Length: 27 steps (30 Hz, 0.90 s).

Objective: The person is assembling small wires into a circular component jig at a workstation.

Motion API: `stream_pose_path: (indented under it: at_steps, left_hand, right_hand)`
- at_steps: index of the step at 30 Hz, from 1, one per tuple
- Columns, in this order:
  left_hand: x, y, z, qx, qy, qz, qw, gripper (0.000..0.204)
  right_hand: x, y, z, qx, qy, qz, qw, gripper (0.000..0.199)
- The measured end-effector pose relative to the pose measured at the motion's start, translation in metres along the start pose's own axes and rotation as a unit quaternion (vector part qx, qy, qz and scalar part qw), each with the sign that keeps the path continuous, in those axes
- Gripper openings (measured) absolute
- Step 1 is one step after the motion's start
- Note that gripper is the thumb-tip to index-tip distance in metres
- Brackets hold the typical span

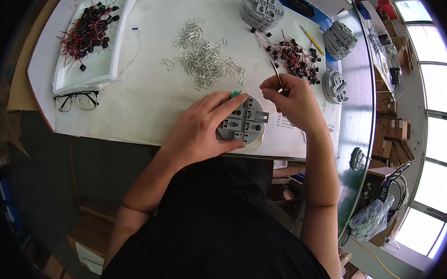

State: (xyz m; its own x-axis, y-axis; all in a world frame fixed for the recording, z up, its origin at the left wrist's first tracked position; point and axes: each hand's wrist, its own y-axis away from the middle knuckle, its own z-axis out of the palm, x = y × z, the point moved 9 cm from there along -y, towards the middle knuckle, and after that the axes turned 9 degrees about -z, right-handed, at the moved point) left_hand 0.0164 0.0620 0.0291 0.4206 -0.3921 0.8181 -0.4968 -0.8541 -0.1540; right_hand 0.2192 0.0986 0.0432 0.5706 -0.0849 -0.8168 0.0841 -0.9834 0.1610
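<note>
My left hand (pixel 203 128) lies over a round grey plastic part (pixel 245 121) with slots, holding it down near the table's front edge. A small green piece (pixel 235 93) shows at my fingertips. My right hand (pixel 291 101) pinches slim metal tweezers (pixel 275 72), tip pointing away from me, just right of the grey part. A loose heap of small metal clips (pixel 202 58) lies beyond both hands. A pile of small black components with red wires (pixel 294 56) sits beyond my right hand.
A white tray (pixel 115 54) holding more black red-wired components stands at the far left, with black-framed glasses (pixel 77 100) in front of it. Stacks of grey round parts (pixel 261 8) (pixel 340 38) and one single part (pixel 335 86) lie at the back and right. A yellow tool (pixel 311 40) lies nearby.
</note>
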Motion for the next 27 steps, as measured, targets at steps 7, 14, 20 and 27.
stream_pose_path:
  at_steps: [7, 14, 20, 27]
  left_hand:
    - [-0.001, 0.000, -0.001, -0.007, 0.021, -0.006, 1.000, 0.089]
    - [-0.001, 0.000, 0.000, -0.003, 0.019, 0.000, 1.000, 0.090]
    - [-0.005, 0.000, 0.000, -0.013, 0.036, -0.020, 0.999, 0.090]
    - [-0.005, -0.006, -0.002, 0.000, 0.076, -0.014, 0.997, 0.084]
  right_hand:
    - [-0.001, 0.014, 0.021, 0.013, -0.012, -0.013, 1.000, 0.022]
    - [-0.009, 0.008, 0.026, 0.006, 0.056, -0.007, 0.998, 0.027]
    - [0.016, 0.006, 0.030, -0.051, -0.032, 0.041, 0.997, 0.025]
    - [0.029, 0.011, 0.027, 0.015, -0.086, 0.074, 0.993, 0.021]
